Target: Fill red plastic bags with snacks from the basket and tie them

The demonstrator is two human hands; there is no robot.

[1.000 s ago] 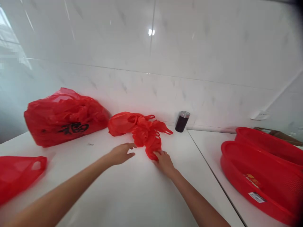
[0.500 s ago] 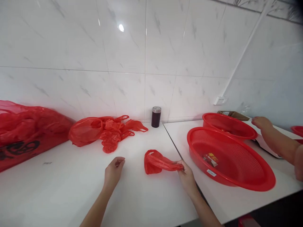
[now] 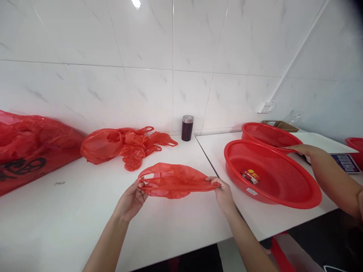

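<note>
A thin red plastic bag [image 3: 174, 180] is stretched out just above the white table [image 3: 70, 223] between my two hands. My left hand [image 3: 131, 197] pinches its left end, by the handles. My right hand [image 3: 223, 192] grips its right end. Both hands are closed on the bag. Behind it, near the wall, lies a loose heap of red plastic bags [image 3: 124, 145].
A big stuffed red bag with black characters [image 3: 31, 149] lies at the far left. A small dark jar [image 3: 187, 127] stands by the wall. Two red mesh baskets [image 3: 272, 173] sit on the right table, where another person's arm [image 3: 329, 173] reaches in.
My right hand pulled one bag out of the heap toward me. My left hand has taken its other end and the bag is now spread between them. The view swung right.
</note>
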